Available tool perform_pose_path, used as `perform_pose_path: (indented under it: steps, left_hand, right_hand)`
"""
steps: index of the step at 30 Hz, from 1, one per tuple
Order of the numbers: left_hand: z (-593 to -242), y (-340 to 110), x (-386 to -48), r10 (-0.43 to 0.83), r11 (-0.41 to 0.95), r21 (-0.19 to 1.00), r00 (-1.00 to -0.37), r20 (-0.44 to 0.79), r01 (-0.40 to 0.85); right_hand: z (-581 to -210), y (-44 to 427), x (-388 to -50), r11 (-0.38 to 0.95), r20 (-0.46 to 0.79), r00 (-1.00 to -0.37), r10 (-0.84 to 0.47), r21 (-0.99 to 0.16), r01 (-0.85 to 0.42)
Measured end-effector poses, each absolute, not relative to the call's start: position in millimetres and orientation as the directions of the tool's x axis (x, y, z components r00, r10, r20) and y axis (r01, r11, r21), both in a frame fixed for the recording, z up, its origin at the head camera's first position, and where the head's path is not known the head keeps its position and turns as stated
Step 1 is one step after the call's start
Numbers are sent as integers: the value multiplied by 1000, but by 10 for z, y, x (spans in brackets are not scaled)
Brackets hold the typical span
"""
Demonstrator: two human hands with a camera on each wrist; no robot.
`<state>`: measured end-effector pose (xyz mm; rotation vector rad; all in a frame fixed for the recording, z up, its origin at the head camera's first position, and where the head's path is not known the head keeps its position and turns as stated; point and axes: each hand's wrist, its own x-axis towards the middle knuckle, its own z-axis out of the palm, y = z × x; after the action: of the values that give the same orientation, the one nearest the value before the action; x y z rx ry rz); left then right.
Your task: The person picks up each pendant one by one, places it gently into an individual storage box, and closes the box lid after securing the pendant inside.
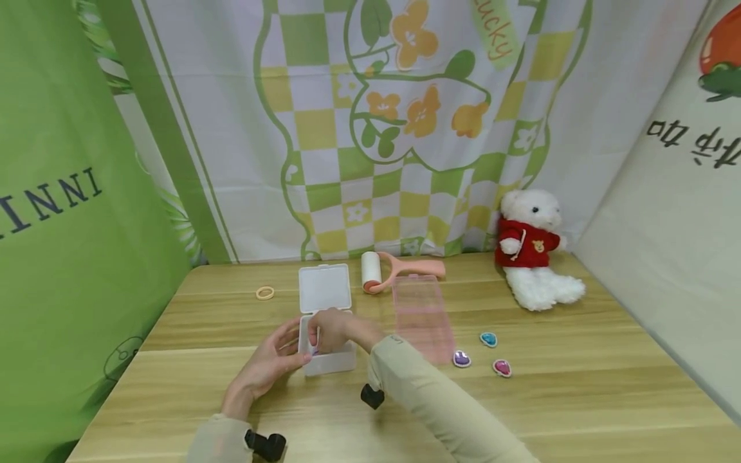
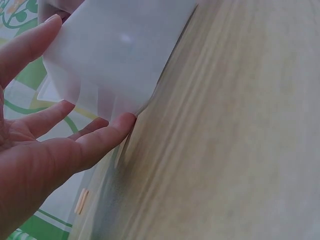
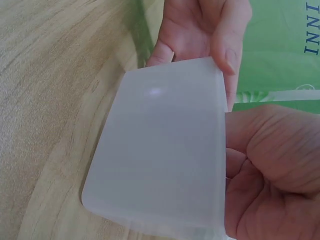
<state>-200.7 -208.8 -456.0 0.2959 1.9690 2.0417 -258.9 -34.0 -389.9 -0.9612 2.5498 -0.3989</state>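
An open white plastic box (image 1: 330,364) stands on the table, its hinged lid (image 1: 325,289) tipped back. My left hand (image 1: 269,361) grips the box's left side, thumb at the front rim; in the left wrist view its fingers (image 2: 102,137) lie along the side and lower edge. The right hand (image 1: 331,330) reaches down inside with curled fingers. A small purple thing (image 1: 315,352) shows below those fingertips; whether they pinch it is hidden. In the right wrist view the box wall (image 3: 160,150) covers the right fingertips.
Right of the box lies a pink translucent case (image 1: 425,321), with purple (image 1: 461,359), blue (image 1: 489,339) and pink (image 1: 502,368) heart gems nearby. Behind are a lint roller (image 1: 399,267) and a white plush bear (image 1: 532,247). A yellowish ring (image 1: 265,293) lies at left.
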Motion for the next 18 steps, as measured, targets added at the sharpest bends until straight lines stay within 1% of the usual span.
perform_pose_path:
  steps: [4, 11, 18]
  left_hand:
    - [-4561, -2079, -2014, 345, -20, 998, -937, -49, -60]
    - [-4562, -2067, -2024, 348, -17, 999, -936, -43, -52]
    - [-4564, -2087, -2016, 338, -24, 998, -940, -54, -66]
  right_hand:
    - [-3902, -364, -2590, 743, -282, -693, -663, -363, -563]
    - [-3950, -410, -2587, 733, -268, -685, -678, -319, -601]
    - [-3980, -451, -2600, 730, -263, -684, -680, -323, -602]
